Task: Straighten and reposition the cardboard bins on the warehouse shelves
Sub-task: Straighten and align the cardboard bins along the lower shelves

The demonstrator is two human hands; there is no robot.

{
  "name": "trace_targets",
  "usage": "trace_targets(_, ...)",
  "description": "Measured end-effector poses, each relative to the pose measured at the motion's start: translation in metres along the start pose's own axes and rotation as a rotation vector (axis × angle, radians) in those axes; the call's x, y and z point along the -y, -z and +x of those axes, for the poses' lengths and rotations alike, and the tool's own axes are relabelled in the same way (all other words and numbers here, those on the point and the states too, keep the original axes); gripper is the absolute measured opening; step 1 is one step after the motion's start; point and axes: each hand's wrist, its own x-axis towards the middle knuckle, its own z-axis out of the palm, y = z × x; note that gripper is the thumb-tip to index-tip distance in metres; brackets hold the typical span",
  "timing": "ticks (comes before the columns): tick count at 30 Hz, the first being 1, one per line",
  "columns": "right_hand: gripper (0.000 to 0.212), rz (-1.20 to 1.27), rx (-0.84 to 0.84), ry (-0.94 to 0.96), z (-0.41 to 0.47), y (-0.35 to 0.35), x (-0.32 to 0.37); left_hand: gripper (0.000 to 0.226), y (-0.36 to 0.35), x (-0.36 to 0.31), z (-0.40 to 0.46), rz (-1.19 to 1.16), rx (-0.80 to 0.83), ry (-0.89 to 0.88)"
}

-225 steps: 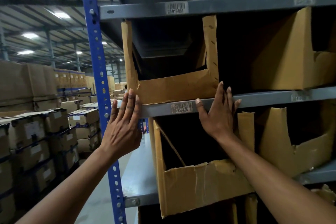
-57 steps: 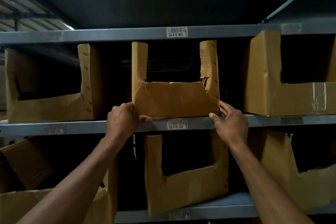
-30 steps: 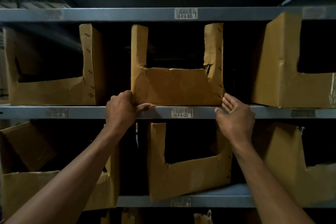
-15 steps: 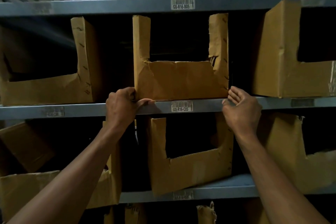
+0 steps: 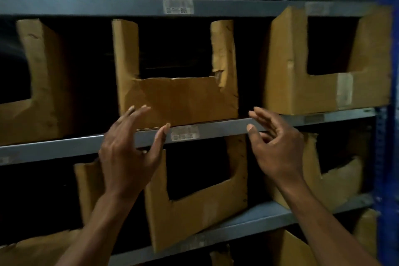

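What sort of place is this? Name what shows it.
Likely a warehouse storage aisle: grey metal shelves with barcode labels, lined with cut-front cardboard bins, on a blue perforated upright.

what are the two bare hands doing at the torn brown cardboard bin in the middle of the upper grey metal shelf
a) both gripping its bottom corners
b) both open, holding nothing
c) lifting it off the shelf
b: the left hand and right hand are spread-fingered in front of the torn brown cardboard bin, gripping nothing, and it sits on the grey metal shelf.
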Motion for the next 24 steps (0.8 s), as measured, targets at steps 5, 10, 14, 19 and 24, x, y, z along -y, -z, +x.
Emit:
trace_targets(5,0.036,-0.095,-0.038,-0.031,0.019,0.067,-0.023,0.053,-0.043,-0.062,-0.019,-0.198,0.086,0.062)
trace_targets(10,0.035,-0.197,-0.071,-0.035,0.054,0.145,-0.066,0.051,-0.093,-0.136,-0.018,-0.391,0.15,0.1)
trace_targets(14,0.038,-0.226,-0.095,-0.038,0.092,0.206,-0.12,0.058,-0.134,-0.197,-0.005,-0.463,0.172,0.153)
trace_targets(19,0.06,-0.13,0.007,-0.19,0.163,0.258,-0.189,0.063,-0.195,-0.258,0.021,-0.477,0.268,0.276)
trace_targets(24,0.041,0.044,0.226,-0.28,0.186,0.247,-0.229,0.079,-0.225,-0.274,0.031,-0.367,0.273,0.447)
